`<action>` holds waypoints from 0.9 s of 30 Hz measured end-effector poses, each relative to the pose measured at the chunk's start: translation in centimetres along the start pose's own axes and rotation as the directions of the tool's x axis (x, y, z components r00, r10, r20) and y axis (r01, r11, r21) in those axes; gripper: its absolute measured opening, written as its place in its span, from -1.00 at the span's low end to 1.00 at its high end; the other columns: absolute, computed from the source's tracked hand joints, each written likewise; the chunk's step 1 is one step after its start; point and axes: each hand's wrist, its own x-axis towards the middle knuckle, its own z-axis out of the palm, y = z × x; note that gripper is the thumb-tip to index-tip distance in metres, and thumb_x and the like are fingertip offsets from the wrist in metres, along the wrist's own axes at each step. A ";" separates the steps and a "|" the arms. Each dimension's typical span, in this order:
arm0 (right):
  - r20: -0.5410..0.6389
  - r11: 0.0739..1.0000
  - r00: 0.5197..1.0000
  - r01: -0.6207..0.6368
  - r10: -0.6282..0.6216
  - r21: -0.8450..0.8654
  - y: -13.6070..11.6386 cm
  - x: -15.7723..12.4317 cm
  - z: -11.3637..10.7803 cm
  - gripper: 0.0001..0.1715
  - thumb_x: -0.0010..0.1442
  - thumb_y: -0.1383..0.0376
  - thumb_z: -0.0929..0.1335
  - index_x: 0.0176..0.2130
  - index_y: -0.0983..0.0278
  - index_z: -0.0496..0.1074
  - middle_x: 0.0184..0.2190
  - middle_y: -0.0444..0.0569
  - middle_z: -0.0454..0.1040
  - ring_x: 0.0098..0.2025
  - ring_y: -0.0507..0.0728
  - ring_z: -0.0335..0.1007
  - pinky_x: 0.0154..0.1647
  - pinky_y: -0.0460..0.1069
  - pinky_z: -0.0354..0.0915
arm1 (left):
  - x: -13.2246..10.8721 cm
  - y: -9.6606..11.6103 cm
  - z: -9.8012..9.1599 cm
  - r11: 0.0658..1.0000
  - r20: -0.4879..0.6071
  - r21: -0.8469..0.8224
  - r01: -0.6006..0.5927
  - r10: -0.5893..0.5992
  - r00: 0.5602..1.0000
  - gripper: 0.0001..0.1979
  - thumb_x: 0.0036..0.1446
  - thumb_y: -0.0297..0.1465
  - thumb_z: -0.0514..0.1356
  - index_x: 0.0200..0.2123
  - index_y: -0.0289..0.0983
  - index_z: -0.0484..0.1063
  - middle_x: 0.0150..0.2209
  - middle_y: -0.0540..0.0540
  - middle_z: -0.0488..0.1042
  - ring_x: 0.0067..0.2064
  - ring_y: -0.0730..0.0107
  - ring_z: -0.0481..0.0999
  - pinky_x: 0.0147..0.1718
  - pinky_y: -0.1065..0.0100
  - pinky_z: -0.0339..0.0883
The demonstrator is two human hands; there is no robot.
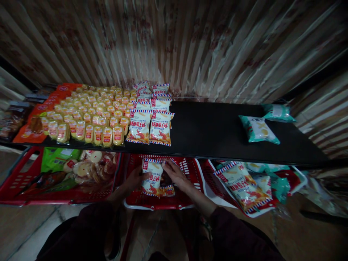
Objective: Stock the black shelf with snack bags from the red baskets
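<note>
Head view, from where I'm at: left hand's gripping a white-and-orange plastic snack bag over a red plastic basket, right hand's at its top corner, maybe steadying; can't tell if clamped. Matching upright bags face out, likely so labels show.

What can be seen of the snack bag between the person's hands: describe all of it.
The snack bag is pale on top and orange-brown below, with a red, white and blue striped top edge, large red lettering and a red shrimp picture. It looks like glossy plastic, filled and unopened. Roughly upright, its front faces the camera, at the middle red basket. The left hand holds its left side; the right hand is at its upper right edge. What supports its bottom is unclear.
</note>
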 end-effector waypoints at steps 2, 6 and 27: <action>0.070 1.000 0.997 0.015 -0.016 0.013 0.2 -1.0 0.5 -0.45 0.13 -0.06 0.29 0.01 0.18 0.36 -0.16 0.01 0.53 -0.10 0.18 0.47 -0.10 0.06 0.38 | -0.1 -0.2 -0.4 1.000 0.001 -0.005 -0.003 0.003 1.000 -0.35 -0.19 -0.10 0.37 -0.07 -0.38 0.42 -0.32 -0.20 0.58 -0.28 0.12 0.56 -0.31 0.25 0.40; 0.126 0.999 0.992 0.001 -0.005 0.033 0.2 -2.5 1.7 -0.25 0.12 -0.08 0.31 0.18 0.20 0.19 -0.06 0.04 0.49 -0.05 0.19 0.45 -0.03 0.11 0.37 | -0.5 -0.1 -0.3 1.000 -0.003 -0.017 -0.008 0.008 1.000 -0.42 -0.10 -0.08 0.31 -0.06 -0.33 0.44 -0.29 -0.19 0.59 -0.24 0.14 0.56 -0.29 0.27 0.42; 0.110 0.969 0.966 0.242 -0.234 -0.057 0.3 -3.2 2.2 -0.16 0.18 0.05 0.29 0.31 0.25 -0.05 0.09 0.12 0.40 0.11 0.24 0.35 0.14 0.17 0.25 | -1.7 1.9 1.4 0.997 -0.212 -0.043 -0.071 0.060 0.975 -0.37 -0.24 0.09 0.30 -0.30 -0.37 0.50 -0.47 -0.11 0.54 -0.36 0.17 0.52 -0.43 0.31 0.37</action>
